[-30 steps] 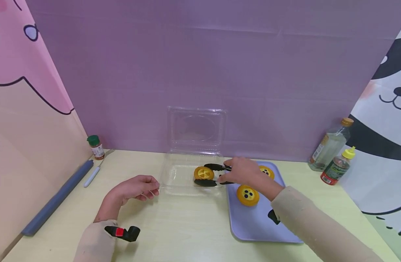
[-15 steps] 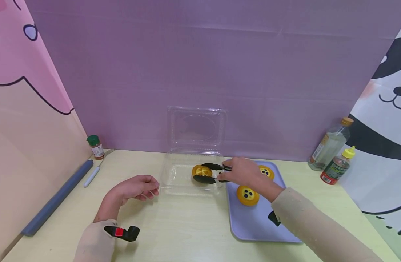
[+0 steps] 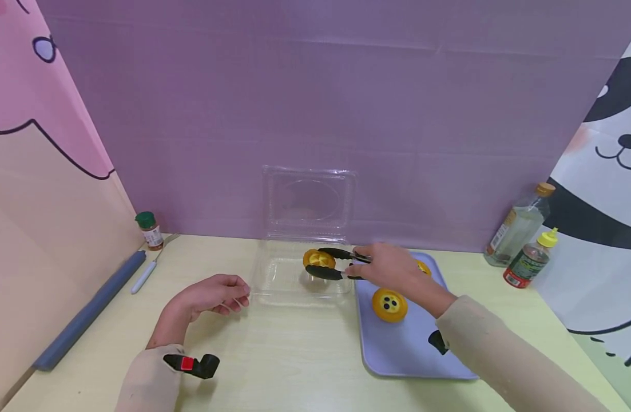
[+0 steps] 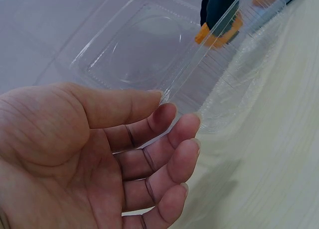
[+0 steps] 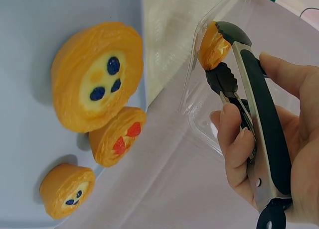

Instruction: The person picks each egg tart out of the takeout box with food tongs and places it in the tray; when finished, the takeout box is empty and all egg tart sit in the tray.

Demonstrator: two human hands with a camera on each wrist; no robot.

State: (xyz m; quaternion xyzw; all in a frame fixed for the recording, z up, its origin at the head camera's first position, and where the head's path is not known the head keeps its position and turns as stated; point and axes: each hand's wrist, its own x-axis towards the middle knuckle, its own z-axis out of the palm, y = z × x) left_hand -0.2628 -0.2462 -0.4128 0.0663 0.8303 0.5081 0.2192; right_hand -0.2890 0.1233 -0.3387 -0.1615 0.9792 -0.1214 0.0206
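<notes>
My right hand (image 3: 377, 268) grips black tongs (image 3: 332, 263) that pinch a yellow cake roll slice (image 3: 318, 258) just above the floor of a clear clamshell box (image 3: 279, 280). In the right wrist view the tongs (image 5: 251, 89) clamp the slice (image 5: 213, 47) at the box's edge. My left hand (image 3: 227, 298) lies on the table with relaxed fingers touching the box's front left corner; in the left wrist view its fingertips (image 4: 192, 122) meet the clear rim (image 4: 199, 74). Three more slices lie on the lavender tray (image 3: 403, 349), the nearest topped with blueberries (image 3: 389, 305).
The box's lid (image 3: 309, 200) stands upright against the purple backdrop. A green-capped spice jar (image 3: 150, 230), a white-handled knife (image 3: 146, 273) and a grey-blue bar (image 3: 88, 312) are at the left. An oil bottle (image 3: 518, 228) and a yellow-capped bottle (image 3: 530, 260) stand at the right.
The tongs and the held slice have moved slightly up and back over the box. My left hand has stayed at the box's corner.
</notes>
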